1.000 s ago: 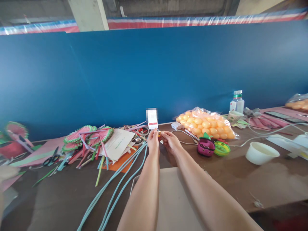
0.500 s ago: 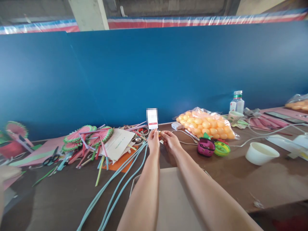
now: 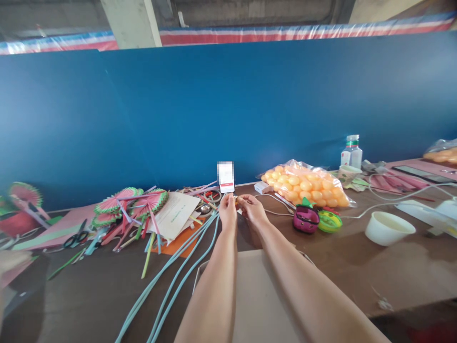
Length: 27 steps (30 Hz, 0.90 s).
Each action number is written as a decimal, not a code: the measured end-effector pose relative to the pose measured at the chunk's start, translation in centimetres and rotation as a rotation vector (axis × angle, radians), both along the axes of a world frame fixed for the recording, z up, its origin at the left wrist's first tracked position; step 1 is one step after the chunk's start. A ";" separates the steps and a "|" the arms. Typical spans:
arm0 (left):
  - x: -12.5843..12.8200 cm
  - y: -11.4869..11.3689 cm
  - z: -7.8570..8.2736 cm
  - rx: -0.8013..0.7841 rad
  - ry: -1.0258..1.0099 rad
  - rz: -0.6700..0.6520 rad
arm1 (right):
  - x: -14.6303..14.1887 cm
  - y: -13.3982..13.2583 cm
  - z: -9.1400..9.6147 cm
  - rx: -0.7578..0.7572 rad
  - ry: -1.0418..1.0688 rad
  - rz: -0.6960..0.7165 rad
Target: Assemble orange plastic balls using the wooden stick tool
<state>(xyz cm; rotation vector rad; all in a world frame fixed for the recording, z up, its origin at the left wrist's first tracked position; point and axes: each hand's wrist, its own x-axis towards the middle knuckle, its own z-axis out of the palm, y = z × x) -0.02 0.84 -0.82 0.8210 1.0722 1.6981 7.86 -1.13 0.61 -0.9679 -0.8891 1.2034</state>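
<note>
Both my arms reach far forward over the brown table (image 3: 357,276). My left hand (image 3: 227,212) and my right hand (image 3: 253,209) are closed in pinches, fingertips meeting around a tiny orange and metal object (image 3: 235,198) that I cannot make out. A small white card with a red band (image 3: 226,177) stands just behind them against the blue partition (image 3: 228,109). Long light-blue tubes (image 3: 178,271) run from near my left hand toward the front edge.
Pink and green paper fans (image 3: 132,202), straws, papers and scissors (image 3: 76,235) clutter the left. On the right lie a bag of orange balls (image 3: 307,183), a purple strawberry-shaped toy (image 3: 305,218), a green one (image 3: 329,220), a white bowl (image 3: 390,227), a bottle (image 3: 352,151) and cables.
My two hands have drawn slightly closer together at the fingertips; otherwise nothing has visibly moved.
</note>
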 end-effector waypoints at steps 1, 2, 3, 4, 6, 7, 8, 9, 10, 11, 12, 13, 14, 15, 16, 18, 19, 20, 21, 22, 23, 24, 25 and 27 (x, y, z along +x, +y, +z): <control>0.0 0.0 0.0 -0.004 0.007 0.002 | 0.0 0.0 0.0 0.006 -0.012 -0.003; 0.0 0.0 -0.1 -0.007 0.014 0.003 | 0.0 0.0 0.0 0.011 -0.023 -0.004; 0.0 0.1 -0.1 -0.011 0.019 0.006 | 0.0 0.1 0.0 0.014 -0.035 -0.003; 0.0 0.1 -0.1 -0.015 0.021 0.007 | 0.0 0.1 -0.1 0.016 -0.048 -0.001; 0.0 0.0 -0.1 -0.018 0.023 0.013 | 0.1 0.2 -0.1 0.021 -0.081 0.001; 0.1 0.0 -0.1 -0.014 0.028 0.017 | 0.1 0.2 -0.2 0.025 -0.099 0.002; 0.1 0.0 -0.1 -0.005 0.034 0.018 | 0.0 0.3 -0.2 0.030 -0.111 0.001; 0.1 0.0 -0.1 0.008 0.040 0.019 | 0.0 0.3 -0.3 0.036 -0.115 -0.004; 0.1 0.0 -0.1 0.019 0.045 0.015 | 0.0 0.4 -0.4 0.037 -0.110 -0.010; 0.1 0.0 -0.2 0.031 0.051 0.011 | -0.1 0.4 -0.5 0.034 -0.099 -0.013; 0.1 0.0 -0.2 0.035 0.056 0.011 | -0.1 0.5 -0.6 0.027 -0.086 -0.016; 0.1 0.0 -0.2 0.035 0.065 0.012 | -0.2 0.5 -0.7 0.021 -0.077 -0.018; 0.1 0.0 -0.2 0.032 0.074 0.015 | -0.2 0.6 -0.8 0.016 -0.074 -0.019; 0.1 0.1 -0.3 0.028 0.083 0.019 | -0.2 0.6 -0.9 0.012 -0.072 -0.018; 0.1 0.1 -0.3 0.026 0.088 0.020 | -0.2 0.7 -1.0 0.005 -0.070 -0.018; 0.1 0.2 -0.3 0.022 0.080 0.015 | -0.2 0.7 -1.0 -0.024 -0.064 -0.020; 0.1 0.2 -0.3 0.019 0.072 0.011 | -0.2 0.7 -1.0 -0.047 -0.062 -0.020; 0.1 0.2 -0.3 0.013 0.066 0.008 | -0.2 0.7 -1.0 -0.072 -0.061 -0.019; 0.0 0.2 -0.3 0.006 0.060 0.005 | -0.1 0.7 -1.0 -0.092 -0.061 -0.015; 0.0 0.2 -0.3 0.000 0.055 0.002 | -0.1 0.6 -1.1 -0.106 -0.061 -0.008; 0.0 0.1 -0.3 -0.003 0.050 0.000 | -0.1 0.6 -1.1 -0.114 -0.059 0.005; 0.0 0.1 -0.4 -0.003 0.043 -0.005 | -0.2 0.6 -1.1 -0.118 -0.054 0.022; -0.1 0.1 -0.4 0.001 0.032 -0.012 | -0.2 0.6 -1.1 -0.120 -0.047 0.040; -0.1 0.1 -0.5 0.010 0.004 -0.034 | -0.2 0.5 -1.0 -0.125 -0.022 0.063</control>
